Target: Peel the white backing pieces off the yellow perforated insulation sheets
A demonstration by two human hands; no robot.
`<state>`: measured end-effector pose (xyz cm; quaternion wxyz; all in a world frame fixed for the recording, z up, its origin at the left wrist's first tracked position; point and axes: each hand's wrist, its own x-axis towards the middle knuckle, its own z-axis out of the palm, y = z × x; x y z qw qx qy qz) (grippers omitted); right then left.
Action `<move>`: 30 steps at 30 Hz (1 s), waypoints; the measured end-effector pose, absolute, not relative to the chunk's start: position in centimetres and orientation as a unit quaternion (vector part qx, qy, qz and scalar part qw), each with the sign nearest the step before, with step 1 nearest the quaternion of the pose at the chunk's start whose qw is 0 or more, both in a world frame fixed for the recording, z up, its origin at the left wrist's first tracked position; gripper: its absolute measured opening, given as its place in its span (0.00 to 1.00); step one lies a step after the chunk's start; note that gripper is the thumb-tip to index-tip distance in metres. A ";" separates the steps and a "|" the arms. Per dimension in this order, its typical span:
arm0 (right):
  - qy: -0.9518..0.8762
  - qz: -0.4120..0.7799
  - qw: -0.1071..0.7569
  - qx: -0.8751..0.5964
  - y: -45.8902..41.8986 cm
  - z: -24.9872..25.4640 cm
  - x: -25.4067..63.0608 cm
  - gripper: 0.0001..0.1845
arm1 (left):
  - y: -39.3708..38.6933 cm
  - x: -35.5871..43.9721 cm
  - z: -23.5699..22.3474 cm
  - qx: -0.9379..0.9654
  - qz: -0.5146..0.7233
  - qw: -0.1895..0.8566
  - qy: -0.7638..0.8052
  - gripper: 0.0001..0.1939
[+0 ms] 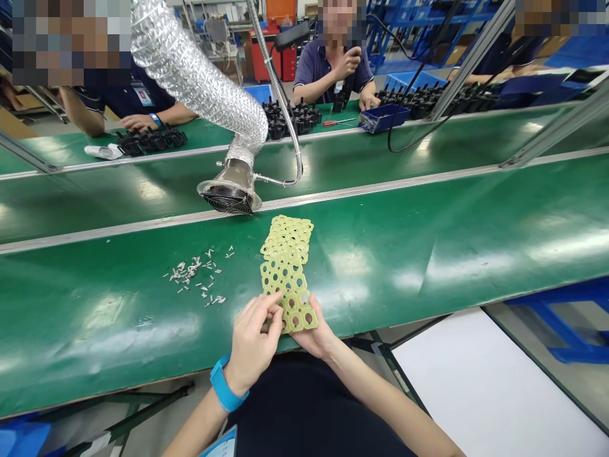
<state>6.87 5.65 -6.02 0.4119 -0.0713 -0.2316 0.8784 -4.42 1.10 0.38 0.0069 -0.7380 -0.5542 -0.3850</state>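
A yellow-green sheet with rows of round holes (284, 277), which looks like a circuit-board panel, slopes up from the green bench. My right hand (318, 335) grips its near right corner, thumb along the edge and fingers beneath. Over the sheet's near left side is my left hand (254, 333), wearing a blue wristband. Its thumb and fingers are drawn together by the holes, and whatever they pinch is hidden. More sheets of the same kind (291, 230) lie under the far end. To the left, small whitish metallic pieces (188, 271) are scattered on the bench.
A foil exhaust duct (204, 82) ends in a grilled hood (231, 193) above the bench. Across it, people sit by black parts (292, 119), a blue bin (383, 119) and a red-handled screwdriver (339, 122). A white board (495, 387) is at lower right.
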 end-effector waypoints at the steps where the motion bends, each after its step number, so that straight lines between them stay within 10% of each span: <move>1: -0.236 0.878 0.410 -0.068 5.6 -6.0 6.9 0.38 | 1.0 -4.3 0.4 -0.747 -0.380 0.029 -0.544 0.15; 14: -0.215 0.892 0.393 -0.063 5.7 -6.1 7.1 0.38 | 1.7 -5.5 1.0 -0.714 -0.378 -0.135 -0.574 0.15; 30: -0.217 0.888 0.399 -0.068 5.7 -6.1 7.0 0.37 | 1.3 -5.1 0.7 -0.736 -0.369 -0.072 -0.562 0.17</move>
